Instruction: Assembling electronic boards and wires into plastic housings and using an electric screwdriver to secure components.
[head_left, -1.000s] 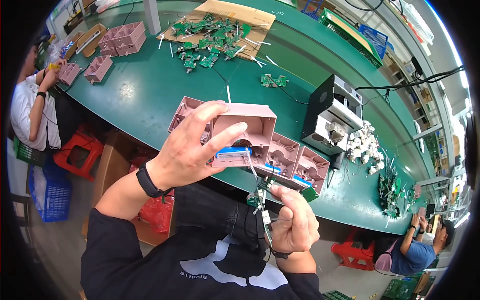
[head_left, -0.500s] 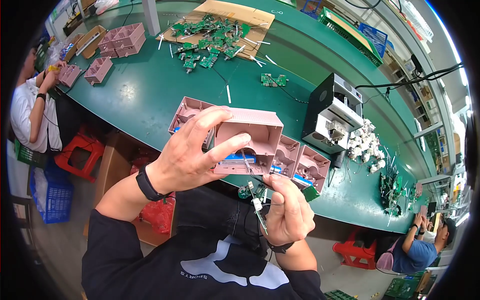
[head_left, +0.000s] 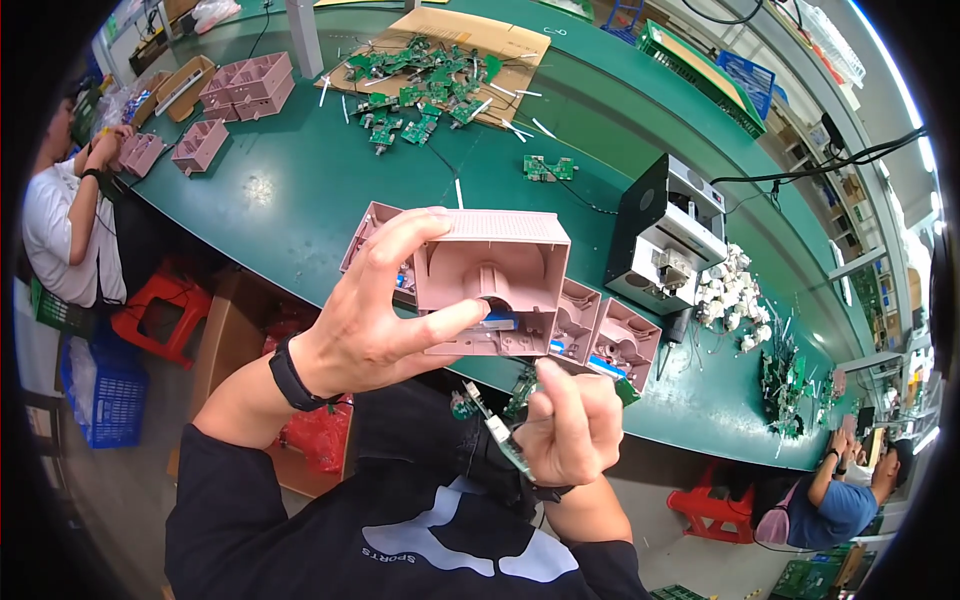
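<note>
My left hand (head_left: 355, 320) grips a pink plastic housing (head_left: 508, 228), its open side tilted toward me and the index finger reaching inside. A blue cylindrical battery (head_left: 503, 321) lies in the housing's lower part, partly behind that finger. Just below the housing's lower right corner, my right hand (head_left: 578, 425) is closed, fingers curled, on a green circuit board (head_left: 512, 450) with a white connector. The board hangs tilted on the palm's left side; the fingers hide part of it. Behind the held housing stand similar pink housings (head_left: 628, 345) with blue batteries inside.
A black and silver machine (head_left: 665, 240) stands right of the housings, beside a heap of white parts (head_left: 735, 290). Many green boards (head_left: 425, 80) lie on cardboard at the back. Co-workers sit left and right. A cardboard box (head_left: 225, 335) stands below the table's edge.
My right hand has curled tighter and dropped slightly, and the circuit board has swung to a flatter slant. The housing has shifted slightly down, and my left index finger has moved lower inside it.
</note>
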